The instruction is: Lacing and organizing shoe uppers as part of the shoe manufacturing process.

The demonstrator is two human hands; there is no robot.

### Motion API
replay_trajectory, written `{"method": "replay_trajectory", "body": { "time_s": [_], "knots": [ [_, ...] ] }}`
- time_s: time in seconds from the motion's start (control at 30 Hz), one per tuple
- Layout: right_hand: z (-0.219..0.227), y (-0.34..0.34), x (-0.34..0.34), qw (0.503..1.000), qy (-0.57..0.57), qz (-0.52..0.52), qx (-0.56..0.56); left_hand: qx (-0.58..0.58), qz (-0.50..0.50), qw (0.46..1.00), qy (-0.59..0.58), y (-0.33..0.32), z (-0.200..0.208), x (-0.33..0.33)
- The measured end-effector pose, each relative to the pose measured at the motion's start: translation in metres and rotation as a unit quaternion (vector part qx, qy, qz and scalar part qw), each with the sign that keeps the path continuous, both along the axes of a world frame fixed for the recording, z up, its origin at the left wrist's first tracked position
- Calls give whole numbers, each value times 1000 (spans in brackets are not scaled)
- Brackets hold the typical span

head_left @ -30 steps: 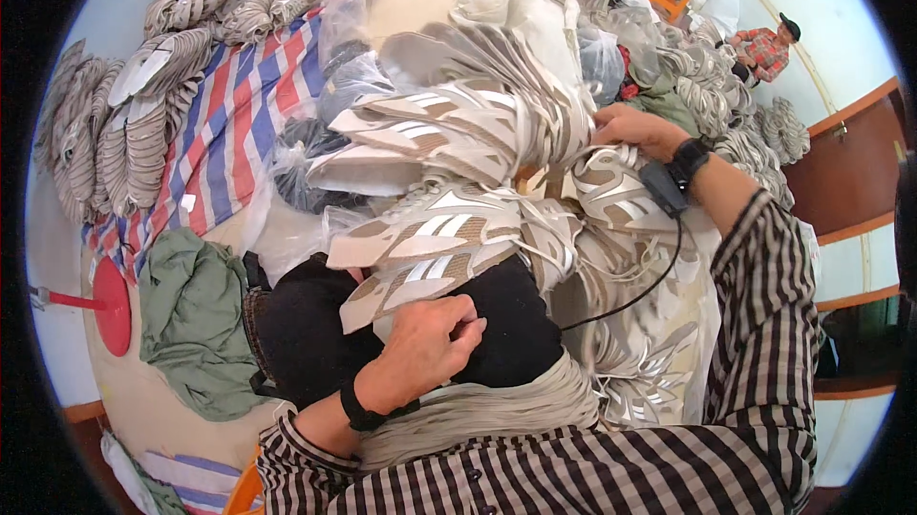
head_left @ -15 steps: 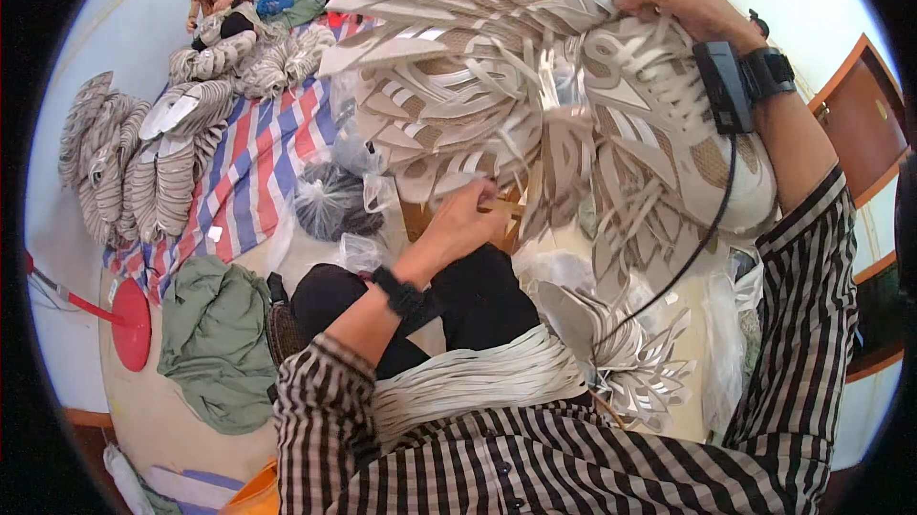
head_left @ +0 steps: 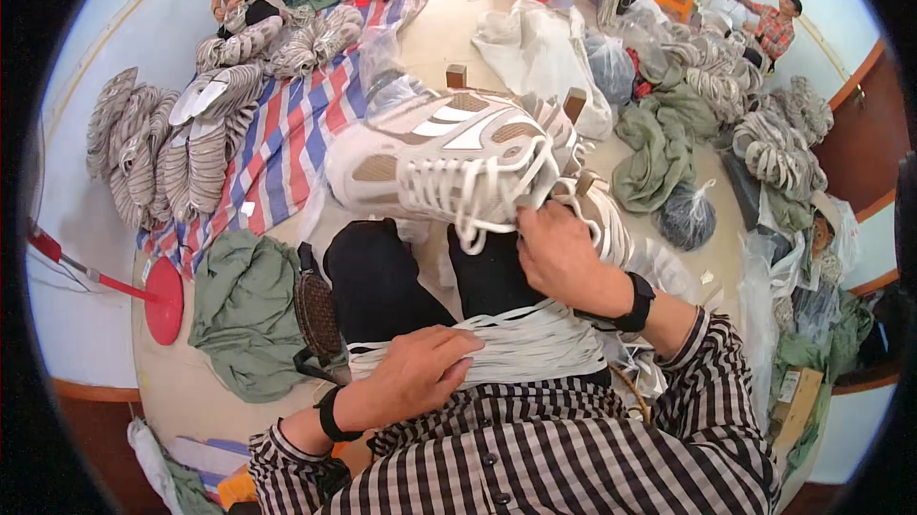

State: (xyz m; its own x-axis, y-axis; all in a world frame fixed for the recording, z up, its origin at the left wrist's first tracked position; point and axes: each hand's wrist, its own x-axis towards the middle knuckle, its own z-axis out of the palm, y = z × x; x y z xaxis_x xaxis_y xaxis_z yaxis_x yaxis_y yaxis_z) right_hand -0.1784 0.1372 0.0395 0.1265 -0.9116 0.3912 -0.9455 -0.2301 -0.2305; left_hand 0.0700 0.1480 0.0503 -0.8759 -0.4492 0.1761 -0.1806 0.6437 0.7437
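A beige-and-white shoe upper (head_left: 449, 161), with white laces threaded through its eyelets, lies in front of my knees, its toe to the left. My right hand (head_left: 564, 252) is closed on the upper's edge at its right end. Behind it, partly covered, are more shoe uppers (head_left: 602, 219) among short wooden posts (head_left: 573, 104). Across my lap rests a thick bundle of white shoelaces (head_left: 525, 343). Over the left part of this bundle lies my left hand (head_left: 411, 376), fingers stretched out, with no lace visibly gripped.
Stacks of shoe uppers (head_left: 172, 147) stand on a striped sheet (head_left: 287, 133) at the left. A green cloth (head_left: 248, 314) and a red round base (head_left: 164, 300) lie nearer. Right are bagged dark bundles (head_left: 688, 217) and a green cloth (head_left: 659, 147). Several people work farther back.
The large bunch of uppers that my right hand held up is down from view. My right hand has come down to one upper; my left has drawn back to the laces.
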Motion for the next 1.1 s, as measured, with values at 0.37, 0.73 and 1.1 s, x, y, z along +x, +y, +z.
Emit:
{"method": "replay_trajectory", "body": {
  "time_s": [0.37, 0.73, 1.1],
  "knots": [
    [-36, 32, 55, 981, -123, 135, -59, -155, 114, 972, 137, -22, 33, -64],
    [-36, 46, 49, 978, -71, 148, -130, -177, 74, 981, 21, -11, 29, -59],
    [-33, 47, 35, 985, 4, 95, -144, -332, 62, 941, 20, 2, 16, -74]
  ]
}}
